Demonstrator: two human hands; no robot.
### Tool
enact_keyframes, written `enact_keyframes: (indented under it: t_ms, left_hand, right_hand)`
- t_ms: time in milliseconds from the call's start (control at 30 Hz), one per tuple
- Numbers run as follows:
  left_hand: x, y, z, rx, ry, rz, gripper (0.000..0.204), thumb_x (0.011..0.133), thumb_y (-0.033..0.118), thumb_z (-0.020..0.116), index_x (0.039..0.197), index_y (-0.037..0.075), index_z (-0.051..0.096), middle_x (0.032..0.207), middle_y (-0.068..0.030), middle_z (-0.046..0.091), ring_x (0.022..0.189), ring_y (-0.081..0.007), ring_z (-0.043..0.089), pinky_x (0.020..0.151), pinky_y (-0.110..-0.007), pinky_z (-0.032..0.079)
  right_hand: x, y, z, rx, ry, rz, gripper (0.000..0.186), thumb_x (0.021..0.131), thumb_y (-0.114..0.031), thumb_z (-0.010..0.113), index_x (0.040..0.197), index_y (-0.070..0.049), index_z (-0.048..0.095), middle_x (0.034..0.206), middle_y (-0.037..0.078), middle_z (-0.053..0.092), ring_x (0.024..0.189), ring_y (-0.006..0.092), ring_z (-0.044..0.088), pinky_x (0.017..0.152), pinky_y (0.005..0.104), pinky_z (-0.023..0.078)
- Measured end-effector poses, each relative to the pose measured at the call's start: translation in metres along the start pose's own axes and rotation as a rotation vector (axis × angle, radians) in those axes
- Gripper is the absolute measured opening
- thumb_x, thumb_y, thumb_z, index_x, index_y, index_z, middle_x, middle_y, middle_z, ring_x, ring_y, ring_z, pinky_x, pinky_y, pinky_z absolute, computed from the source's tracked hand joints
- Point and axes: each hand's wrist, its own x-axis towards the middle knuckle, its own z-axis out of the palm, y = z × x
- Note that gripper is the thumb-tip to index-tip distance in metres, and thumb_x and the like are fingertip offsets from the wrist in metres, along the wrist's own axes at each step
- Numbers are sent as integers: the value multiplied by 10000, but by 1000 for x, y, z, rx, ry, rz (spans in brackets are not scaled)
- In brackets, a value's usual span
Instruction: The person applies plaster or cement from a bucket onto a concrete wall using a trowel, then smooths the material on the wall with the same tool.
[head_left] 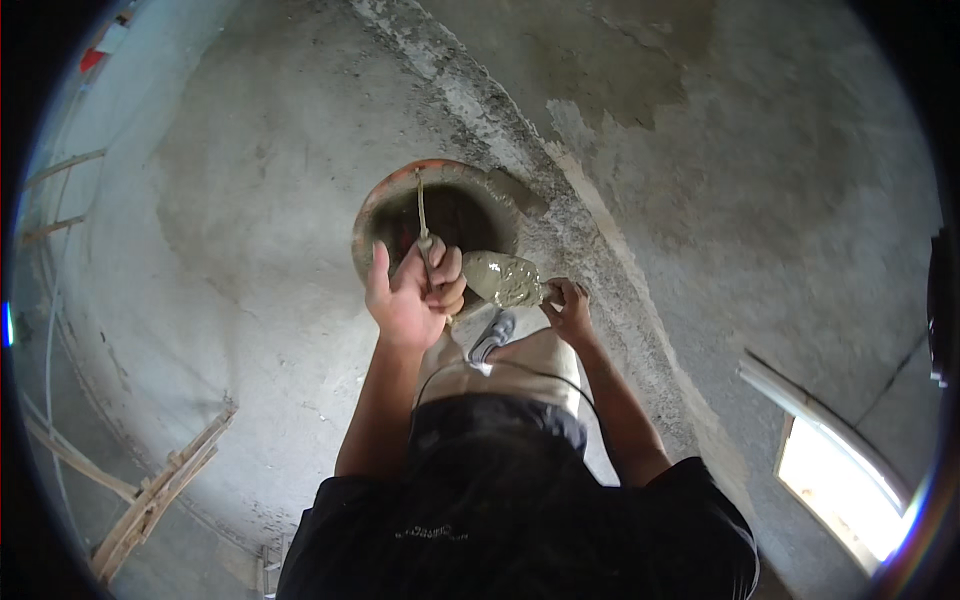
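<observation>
My left hand [415, 290] grips the thin wire handle [421, 205] of an orange bucket [400, 200] smeared with grey mortar, holding it up in front of me. My right hand [570, 310] holds a trowel [503, 278] loaded with wet grey mortar, its blade lying just right of the bucket's mouth and close to my left fingers. Below the hands I see my legs in light trousers and one shoe [492, 338].
A rough grey plastered wall [250, 230] fills the view, with a raised mortar ridge [560, 170] running diagonally across it. Wooden laths [150, 500] lean at lower left. A bright window opening [840, 480] shows at lower right.
</observation>
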Motion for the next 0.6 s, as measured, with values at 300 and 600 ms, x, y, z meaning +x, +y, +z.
enact_keyframes:
  t_ms: [300,600]
  left_hand:
    - [168,-61,-225,-65,181,164,677,826,728,382,921,58,418,757,-15,339,592,-109,277,521,-232,252]
    - [261,-135,-417,-21,311,425,646,877,688,370,888,43,381,732,-15,304,532,-110,240,481,-270,192]
  right_hand:
    - [146,217,135,-27,168,146,330,701,-164,728,977,-44,593,879,136,634,812,331,603,738,419,463]
    - [248,461,214,72,235,349,318,760,-198,719,974,-7,581,817,90,596,752,197,564,696,337,468]
